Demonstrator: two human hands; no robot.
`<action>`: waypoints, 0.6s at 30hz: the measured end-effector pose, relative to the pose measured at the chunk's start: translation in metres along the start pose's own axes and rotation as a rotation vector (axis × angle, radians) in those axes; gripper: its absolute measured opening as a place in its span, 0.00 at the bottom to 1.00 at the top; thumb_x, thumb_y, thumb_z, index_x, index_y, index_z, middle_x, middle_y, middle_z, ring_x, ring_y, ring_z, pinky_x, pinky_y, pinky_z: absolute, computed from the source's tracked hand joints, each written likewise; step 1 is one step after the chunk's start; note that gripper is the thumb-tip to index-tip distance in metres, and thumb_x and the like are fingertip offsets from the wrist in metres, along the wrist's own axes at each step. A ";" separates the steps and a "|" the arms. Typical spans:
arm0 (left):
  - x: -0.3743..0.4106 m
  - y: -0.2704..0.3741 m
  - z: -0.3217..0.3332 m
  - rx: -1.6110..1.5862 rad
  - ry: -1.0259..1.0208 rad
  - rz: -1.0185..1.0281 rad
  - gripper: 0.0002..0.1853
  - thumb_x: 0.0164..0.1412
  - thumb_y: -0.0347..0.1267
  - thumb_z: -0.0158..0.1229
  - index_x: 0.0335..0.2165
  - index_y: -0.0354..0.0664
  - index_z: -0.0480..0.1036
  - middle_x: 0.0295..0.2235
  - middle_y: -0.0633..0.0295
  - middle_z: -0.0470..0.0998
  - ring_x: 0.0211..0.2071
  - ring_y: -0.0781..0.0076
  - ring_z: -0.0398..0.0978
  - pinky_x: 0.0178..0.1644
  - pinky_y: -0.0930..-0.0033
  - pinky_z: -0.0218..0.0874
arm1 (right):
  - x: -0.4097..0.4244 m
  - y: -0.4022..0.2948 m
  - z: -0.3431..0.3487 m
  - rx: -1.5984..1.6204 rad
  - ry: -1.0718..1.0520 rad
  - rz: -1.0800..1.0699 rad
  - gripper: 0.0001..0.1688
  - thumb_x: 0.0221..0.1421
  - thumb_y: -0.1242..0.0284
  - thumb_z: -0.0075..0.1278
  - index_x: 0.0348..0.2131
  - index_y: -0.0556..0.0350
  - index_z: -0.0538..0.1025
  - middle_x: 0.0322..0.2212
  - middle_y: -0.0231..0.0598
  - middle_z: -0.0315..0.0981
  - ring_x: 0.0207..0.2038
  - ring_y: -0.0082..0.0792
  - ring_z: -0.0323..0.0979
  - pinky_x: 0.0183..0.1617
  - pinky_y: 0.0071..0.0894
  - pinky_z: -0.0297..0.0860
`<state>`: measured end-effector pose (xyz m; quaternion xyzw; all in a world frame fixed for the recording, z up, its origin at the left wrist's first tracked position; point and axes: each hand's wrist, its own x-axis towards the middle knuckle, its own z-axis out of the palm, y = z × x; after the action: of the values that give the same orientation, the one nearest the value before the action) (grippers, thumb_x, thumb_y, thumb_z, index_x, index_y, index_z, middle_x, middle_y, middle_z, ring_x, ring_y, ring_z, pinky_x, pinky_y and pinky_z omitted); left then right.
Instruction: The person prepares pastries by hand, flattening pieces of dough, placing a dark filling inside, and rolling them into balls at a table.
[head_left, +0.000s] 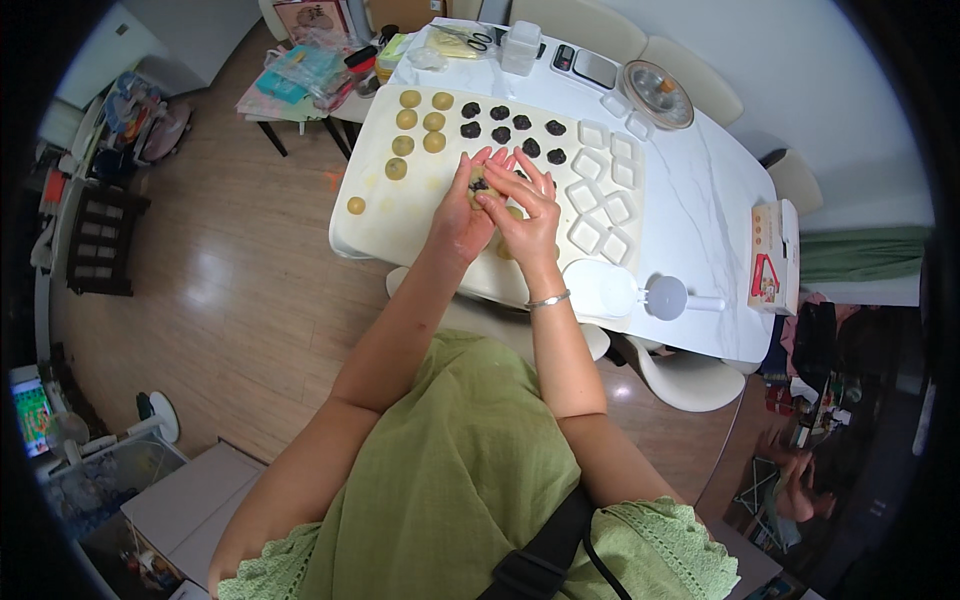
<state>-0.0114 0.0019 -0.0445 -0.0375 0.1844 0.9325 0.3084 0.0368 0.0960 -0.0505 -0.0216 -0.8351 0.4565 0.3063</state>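
Both hands meet above a cream mat (360, 244) on the table. My left hand (459, 214) cups a piece of yellow dough (476, 196) with dark filling showing in its middle. The thumb and fingers of my right hand (531, 214) press on the dough's edge. Rows of smooth yellow balls (403, 145) lie at the mat's left, with a smaller ball (356, 205) nearer me. Several dark filling lumps (500, 135) sit beyond my hands. More yellow pieces are partly hidden under my right hand. Square white trays (587, 198) stand at the mat's right.
A white plastic container (598, 289) and a round grey-topped tool with a handle (666, 298) lie at the near right. Toward the back are a kitchen scale (595, 70), a lidded pan (658, 94), a clear container (520, 48) and scissors (472, 41). A box (774, 256) stands far right.
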 end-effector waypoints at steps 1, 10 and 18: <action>0.001 -0.001 -0.002 0.010 -0.004 0.009 0.27 0.69 0.44 0.35 0.58 0.38 0.50 0.59 0.51 0.55 0.62 0.63 0.53 0.66 0.60 0.47 | -0.001 0.002 0.002 0.034 0.016 -0.002 0.15 0.41 0.67 0.64 0.35 0.42 0.83 0.42 0.25 0.78 0.58 0.38 0.62 0.64 0.59 0.40; -0.001 0.002 -0.002 0.034 0.006 -0.009 0.26 0.70 0.44 0.34 0.56 0.35 0.54 0.57 0.51 0.58 0.59 0.64 0.57 0.63 0.60 0.51 | 0.001 -0.006 -0.001 0.079 0.020 -0.013 0.13 0.42 0.69 0.64 0.34 0.42 0.83 0.40 0.26 0.78 0.57 0.37 0.63 0.64 0.56 0.43; -0.004 0.014 0.001 0.160 0.011 -0.134 0.27 0.70 0.44 0.29 0.56 0.35 0.56 0.56 0.51 0.62 0.58 0.62 0.60 0.61 0.59 0.54 | 0.006 0.004 -0.006 0.146 -0.010 -0.081 0.20 0.38 0.72 0.65 0.37 0.43 0.82 0.39 0.28 0.78 0.54 0.37 0.64 0.63 0.56 0.45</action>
<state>-0.0166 -0.0101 -0.0384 -0.0302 0.2571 0.8918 0.3710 0.0345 0.1048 -0.0480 0.0367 -0.8013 0.5035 0.3212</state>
